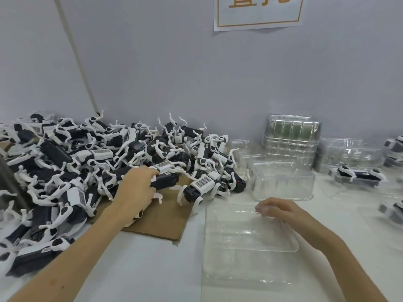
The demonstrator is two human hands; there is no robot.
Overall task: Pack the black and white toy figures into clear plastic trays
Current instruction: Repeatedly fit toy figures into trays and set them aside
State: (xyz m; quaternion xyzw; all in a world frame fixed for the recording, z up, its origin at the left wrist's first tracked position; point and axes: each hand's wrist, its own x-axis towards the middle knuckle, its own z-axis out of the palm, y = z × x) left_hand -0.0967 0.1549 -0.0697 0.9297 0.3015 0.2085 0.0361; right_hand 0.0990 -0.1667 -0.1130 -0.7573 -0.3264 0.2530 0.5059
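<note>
A: What can you not make out from the head camera?

B: A paper sign point(258, 12) on the wall is cut off by the top edge; I see only the lower halves of orange characters inside an orange border, and I cannot read them. Several toys carry white barcode stickers point(163, 165), too small to read. More toys at the far right edge point(393, 149) are cropped and blurred.

A: Where are the toys?

B: A large pile of black and white toy figures point(91, 158), shaped like four-legged robot dogs, covers the left of the white surface point(141, 269), partly on a sheet of brown cardboard point(165, 216).

A: And the hands?

B: My left hand point(136, 188) reaches into the pile, its grip closed around one black toy figure point(165, 180); part of that toy is hidden under the fingers. My right hand point(281, 209) rests curled on the far rim of a clear plastic tray point(246, 243) lying in front of me; I cannot tell whether it pinches the rim.

A: Anything else?

B: Stacked clear trays point(292, 138) stand by the wall, and one toy lies in a tray point(359, 174) to the right.
</note>
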